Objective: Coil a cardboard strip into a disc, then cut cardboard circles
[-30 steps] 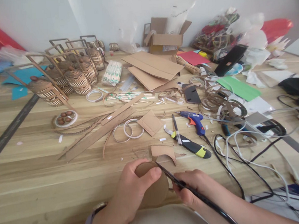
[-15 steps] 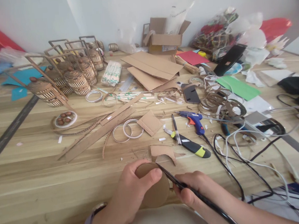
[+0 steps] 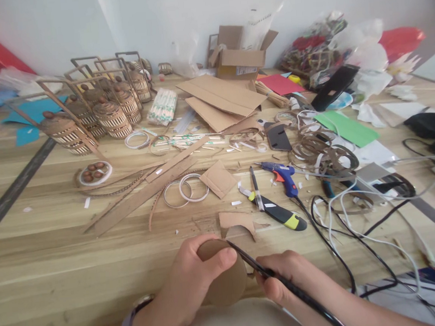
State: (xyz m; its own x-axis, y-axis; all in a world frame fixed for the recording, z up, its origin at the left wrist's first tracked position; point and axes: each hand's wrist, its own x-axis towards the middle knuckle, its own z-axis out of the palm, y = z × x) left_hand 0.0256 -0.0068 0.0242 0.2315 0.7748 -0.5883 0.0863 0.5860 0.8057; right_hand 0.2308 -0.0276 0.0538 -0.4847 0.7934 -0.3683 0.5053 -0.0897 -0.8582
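A round cardboard disc is gripped by my left hand, its thumb lying across the disc's face. My right hand is closed around a long black tool, whose narrow tip touches or nearly touches the disc's upper right edge. The tool's exact kind cannot be made out. A cardboard scrap with a curved cut-out lies on the table just beyond the disc. Past it are a black and yellow utility knife, a pen and a blue glue gun.
Small lantern-like baskets stand at the back left. Cardboard strips, tape rings and a square cardboard piece lie mid-table. Cables tangle at the right. An open box stands near the wall.
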